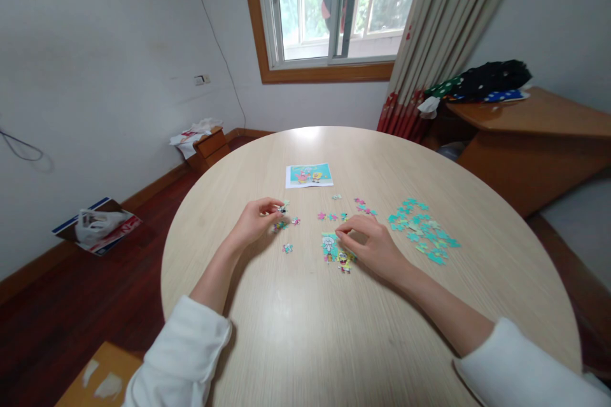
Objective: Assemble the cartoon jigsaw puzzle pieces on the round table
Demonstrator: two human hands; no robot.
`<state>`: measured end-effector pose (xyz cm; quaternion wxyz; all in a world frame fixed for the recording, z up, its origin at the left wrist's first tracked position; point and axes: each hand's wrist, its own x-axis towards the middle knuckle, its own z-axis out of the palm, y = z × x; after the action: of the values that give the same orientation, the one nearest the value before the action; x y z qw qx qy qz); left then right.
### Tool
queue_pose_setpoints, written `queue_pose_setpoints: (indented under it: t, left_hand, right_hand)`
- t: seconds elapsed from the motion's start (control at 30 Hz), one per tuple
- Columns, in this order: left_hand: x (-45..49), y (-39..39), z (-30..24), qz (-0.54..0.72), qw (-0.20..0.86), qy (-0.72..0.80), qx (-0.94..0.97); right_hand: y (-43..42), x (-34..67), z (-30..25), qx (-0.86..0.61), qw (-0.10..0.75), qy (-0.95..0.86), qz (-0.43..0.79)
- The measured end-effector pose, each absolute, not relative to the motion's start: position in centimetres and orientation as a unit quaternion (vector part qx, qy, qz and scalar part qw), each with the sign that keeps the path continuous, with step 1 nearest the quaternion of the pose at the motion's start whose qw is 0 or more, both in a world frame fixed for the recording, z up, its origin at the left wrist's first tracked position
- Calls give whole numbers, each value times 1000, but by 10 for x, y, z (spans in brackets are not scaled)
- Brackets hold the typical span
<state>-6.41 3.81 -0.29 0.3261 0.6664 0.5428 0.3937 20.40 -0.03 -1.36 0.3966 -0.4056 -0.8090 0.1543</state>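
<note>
My left hand (259, 221) pinches a small puzzle piece (285, 206) between thumb and fingers, just above the table. Under and beside its fingertips lie a few multicoloured puzzle pieces (296, 220), and one more piece (287, 248) sits nearer to me. My right hand (370, 240) has thumb and forefinger closed together at the upper right edge of a joined puzzle section (329, 248); whatever is between them is too small to make out. This section shows a pale green character and a yellow one (344, 259), whose right side the hand partly covers.
A printed reference picture (309, 175) lies farther back on the round wooden table (296, 331). Loose pink and blue pieces (333, 217) form a row behind the joined section. Many turquoise pieces (424, 229) are spread at the right. A wooden desk (534, 114) stands beyond the table.
</note>
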Motion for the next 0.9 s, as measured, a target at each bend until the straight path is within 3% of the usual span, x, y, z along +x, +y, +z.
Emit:
queue_pose_setpoints:
  t: [0.43, 0.9]
  left_hand:
    - [-59, 31, 6, 410, 423, 513, 624]
    - [-49, 20, 8, 329, 504, 453, 658]
  right_hand:
    - [2, 204, -18, -402, 404, -808, 150]
    - [2, 203, -16, -407, 406, -805, 145]
